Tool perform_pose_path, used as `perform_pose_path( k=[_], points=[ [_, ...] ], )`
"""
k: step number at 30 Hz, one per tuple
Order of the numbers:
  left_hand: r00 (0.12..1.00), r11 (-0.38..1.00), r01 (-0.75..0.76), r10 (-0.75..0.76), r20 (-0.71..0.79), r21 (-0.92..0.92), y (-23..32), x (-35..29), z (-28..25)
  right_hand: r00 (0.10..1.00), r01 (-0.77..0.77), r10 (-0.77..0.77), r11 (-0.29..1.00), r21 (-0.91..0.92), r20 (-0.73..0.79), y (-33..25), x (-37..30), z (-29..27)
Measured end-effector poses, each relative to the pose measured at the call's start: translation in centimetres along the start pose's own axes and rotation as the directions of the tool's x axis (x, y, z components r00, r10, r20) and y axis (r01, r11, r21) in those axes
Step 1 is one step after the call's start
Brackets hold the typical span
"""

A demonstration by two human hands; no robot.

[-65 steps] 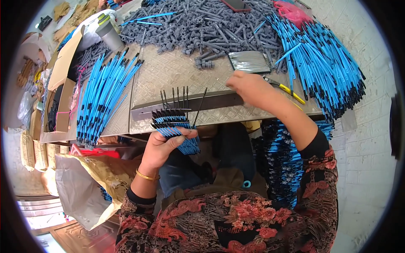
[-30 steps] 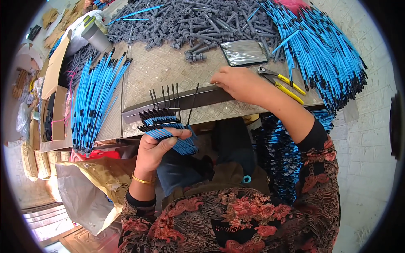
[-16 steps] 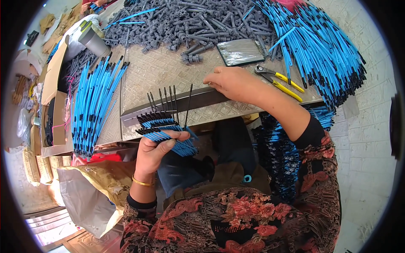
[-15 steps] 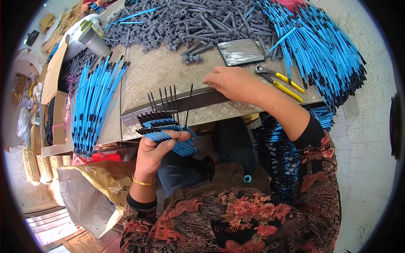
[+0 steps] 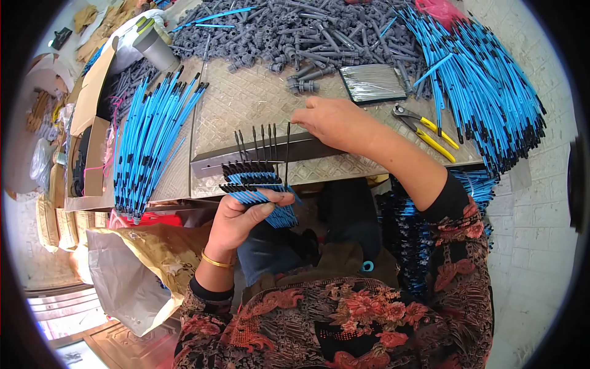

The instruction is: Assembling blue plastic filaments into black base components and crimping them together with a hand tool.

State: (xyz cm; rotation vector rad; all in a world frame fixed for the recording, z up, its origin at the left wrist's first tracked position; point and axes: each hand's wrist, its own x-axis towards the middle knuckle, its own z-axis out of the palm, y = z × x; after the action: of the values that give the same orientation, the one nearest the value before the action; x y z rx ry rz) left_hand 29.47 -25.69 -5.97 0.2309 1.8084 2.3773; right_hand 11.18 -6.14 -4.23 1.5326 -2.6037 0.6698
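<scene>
My left hand [image 5: 244, 216] is closed around a bundle of thin blue strips with black ends [image 5: 261, 195], held over my lap at the table's front edge. Several black tips stand up from it, and one longer black-tipped strip [image 5: 287, 150] rises at its right side. A thin wire [image 5: 236, 164] seems to run across the bundle. My right hand [image 5: 329, 121] is closed, its fingers curled just beside the tip of that longer strip; what they pinch, if anything, is hidden. Under this hand a dark metal bar [image 5: 264, 150] lies along the table edge.
Grey plastic fittings [image 5: 270, 37] are heaped at the back. A dark tray of metal pins [image 5: 373, 83] and yellow-handled pliers [image 5: 430, 132] lie right of centre. Blue strips are piled at right [image 5: 485, 80] and left [image 5: 150, 135]. A grey cup [image 5: 157, 52] and cardboard box [image 5: 92, 104] stand left.
The whole view has shifted, so the table appears further right. My right hand's fingertips are nearer the tip of the longer strip. My left hand still grips the bundle.
</scene>
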Motion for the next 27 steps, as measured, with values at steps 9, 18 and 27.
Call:
perform_pose_path(
  k=[9,18,27],
  points=[
    [1.000,1.000,0.023,-0.023,0.005,0.016,0.5,0.0,-0.1,1.000,0.014,-0.014,1.000,0.002,-0.016,-0.3,1.5,1.3],
    [0.999,0.999,0.027,-0.026,0.029,-0.019,0.7,-0.1,-0.7,1.000,0.010,-0.011,0.999,0.037,0.021,-1.3,3.2,1.9],
    [0.996,0.995,0.081,-0.078,0.050,-0.061,1.3,-0.1,-1.7,0.998,-0.021,0.017,0.998,0.063,0.055,-2.5,4.6,2.3]
  ],
)
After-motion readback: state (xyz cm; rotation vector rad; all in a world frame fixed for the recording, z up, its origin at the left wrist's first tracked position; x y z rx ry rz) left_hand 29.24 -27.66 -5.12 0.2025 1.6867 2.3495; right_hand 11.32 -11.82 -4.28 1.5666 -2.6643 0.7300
